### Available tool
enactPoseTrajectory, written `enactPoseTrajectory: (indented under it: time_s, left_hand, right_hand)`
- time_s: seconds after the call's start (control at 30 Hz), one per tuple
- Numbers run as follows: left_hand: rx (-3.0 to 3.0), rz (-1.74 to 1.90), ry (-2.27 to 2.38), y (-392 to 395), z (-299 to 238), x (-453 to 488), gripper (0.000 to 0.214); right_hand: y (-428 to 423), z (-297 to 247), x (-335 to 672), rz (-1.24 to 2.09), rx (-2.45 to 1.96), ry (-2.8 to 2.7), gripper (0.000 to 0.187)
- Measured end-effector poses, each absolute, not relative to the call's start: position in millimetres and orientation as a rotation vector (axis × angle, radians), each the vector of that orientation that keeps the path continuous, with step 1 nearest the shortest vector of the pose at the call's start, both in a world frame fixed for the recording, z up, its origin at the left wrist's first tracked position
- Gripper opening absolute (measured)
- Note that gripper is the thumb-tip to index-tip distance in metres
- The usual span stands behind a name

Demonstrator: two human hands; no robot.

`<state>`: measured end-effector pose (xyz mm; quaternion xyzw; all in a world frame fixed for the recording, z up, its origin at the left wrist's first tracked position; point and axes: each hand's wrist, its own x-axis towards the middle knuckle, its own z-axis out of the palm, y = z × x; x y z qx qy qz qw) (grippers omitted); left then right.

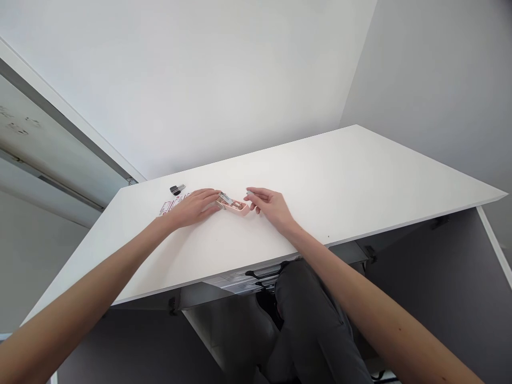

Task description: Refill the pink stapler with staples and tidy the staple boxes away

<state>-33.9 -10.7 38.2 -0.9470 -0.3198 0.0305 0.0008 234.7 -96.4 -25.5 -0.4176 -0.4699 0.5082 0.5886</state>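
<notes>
A small pink stapler lies opened on the white table, its metal staple channel showing. My left hand rests on the table beside the stapler's left end, fingers curled against it and holding it steady. My right hand hovers just right of the stapler, thumb and forefinger pinched on a small silvery strip, seemingly staples. Under my left hand lies a white and red printed card or packet.
A small dark and silver object lies on the table behind the left hand. The table stands against a white wall, with a window frame at left. My dark-trousered knee and a drawer handle show below the front edge.
</notes>
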Motion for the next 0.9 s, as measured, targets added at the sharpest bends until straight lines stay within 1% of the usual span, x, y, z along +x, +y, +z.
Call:
enactPoseTrajectory:
  time_s: [0.1, 0.2, 0.33, 0.43, 0.53, 0.67, 0.9]
  left_hand:
    - [-2.977, -0.101, -1.009, -34, 23, -28, 0.051]
    - [-2.946, -0.245, -1.083, -65, 10, -17, 0.049]
    - [-2.851, -0.33, -1.247, -108, 2, 3, 0.048]
    - [-2.793, -0.436, -1.342, -131, -3, 14, 0.046]
    - [-2.762, -0.498, -1.424, -141, -7, 18, 0.045]
    - [-2.83, -0.506, -1.464, -140, -10, 17, 0.048]
    - [-2.902, -0.423, -1.39, -135, -17, 13, 0.053]
  right_hand:
    - [-107, -18, 260, 1.152, -1.011, -0.997, 0.044]
    - [-126, 3, 288, 1.072, -1.06, -1.001, 0.043]
    - [-154, 41, 305, 0.955, -1.149, -1.259, 0.038]
    - [-167, 57, 300, 0.796, -1.213, -1.483, 0.027]
    - [-171, 54, 290, 0.622, -1.265, -1.752, 0.016]
    - [-163, 39, 284, 0.452, -1.32, -1.908, 0.018]
    - [-154, 32, 278, 0.428, -1.373, -2.004, 0.019]
